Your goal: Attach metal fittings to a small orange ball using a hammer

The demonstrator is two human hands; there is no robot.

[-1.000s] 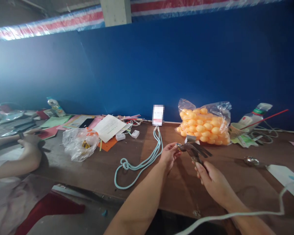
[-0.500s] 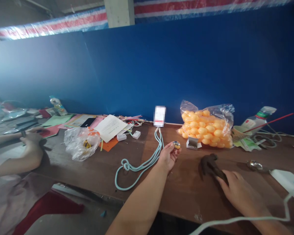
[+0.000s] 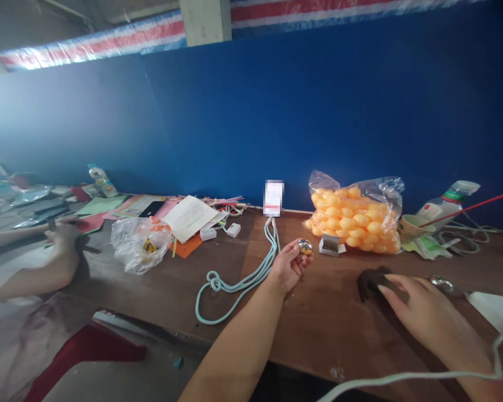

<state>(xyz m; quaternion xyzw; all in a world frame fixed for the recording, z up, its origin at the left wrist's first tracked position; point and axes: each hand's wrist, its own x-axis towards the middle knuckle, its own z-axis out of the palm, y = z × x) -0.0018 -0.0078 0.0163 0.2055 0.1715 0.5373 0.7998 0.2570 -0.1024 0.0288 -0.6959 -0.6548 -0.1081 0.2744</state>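
Ball (image 3: 305, 247), small and shiny, is in your left hand (image 3: 288, 267) in the head view, raised above the table (image 3: 327, 312), to the left of the open box (image 3: 330, 244). The fingers of this hand are closed in a pinch on it, with thumb and fingertips at its edge. Your right hand (image 3: 433, 318) is low at the hammer (image 3: 374, 283), its fingers partly curled over the handle; because of blur, I cannot tell how firmly they hold. The step in hand seems to be handling the ball, with the hammer kept apart from it. Next move, I judge, calls for a steady left pinch, since smooth metal may slip, and for care with the hammer near the shiny spoon (image 3: 442, 283).
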